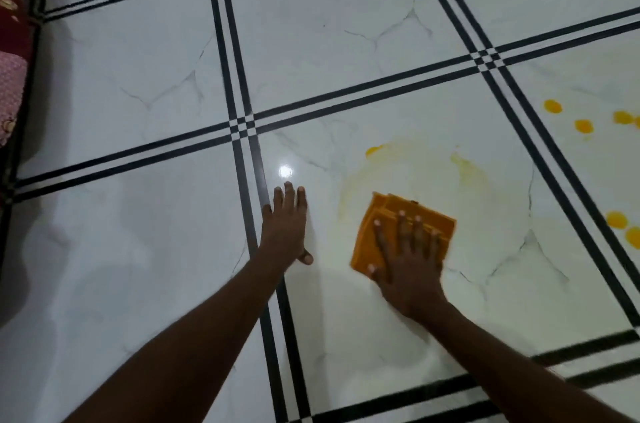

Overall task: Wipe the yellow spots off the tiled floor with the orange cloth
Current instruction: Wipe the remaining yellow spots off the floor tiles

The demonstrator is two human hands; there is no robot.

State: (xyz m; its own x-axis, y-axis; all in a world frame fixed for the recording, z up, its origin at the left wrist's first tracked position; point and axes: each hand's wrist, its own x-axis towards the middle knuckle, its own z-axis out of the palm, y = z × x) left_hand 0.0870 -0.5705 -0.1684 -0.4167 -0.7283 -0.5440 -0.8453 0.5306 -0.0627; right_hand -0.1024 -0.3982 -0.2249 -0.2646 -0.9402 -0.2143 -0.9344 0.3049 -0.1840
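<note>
— What are your hands doing?

— My right hand (pixel 408 263) is flat on the cloth (pixel 401 232), fingers spread wide, pressing it on the floor (pixel 138 249). It is not gripping the cloth, just lying on top of it. My left hand (pixel 285 225) is flat on the floor too, fingers stretched out, holding nothing.

— Where is the cloth?

— The orange cloth is folded into a square. It lies on a white tile. My left hand is to the left of the cloth, close but not touching it, next to a black line (pixel 256 176) in the floor.

— Can you see the yellow spots?

— Yes. Just past the cloth, the tile has pale yellow smears (pixel 465 162). One small bright yellow bit (pixel 373 150) sits at the far left edge of the smears. Far to the right of the cloth, on the next tiles across the black lines, there are round yellow spots (pixel 552 106). Some are up high, and two (pixel 616 220) are lower down by the edge of the picture.

— Anything else?

— Far to the left of the cloth, at the edge, there is some red and pink fabric (pixel 10 41) with a pattern.
</note>
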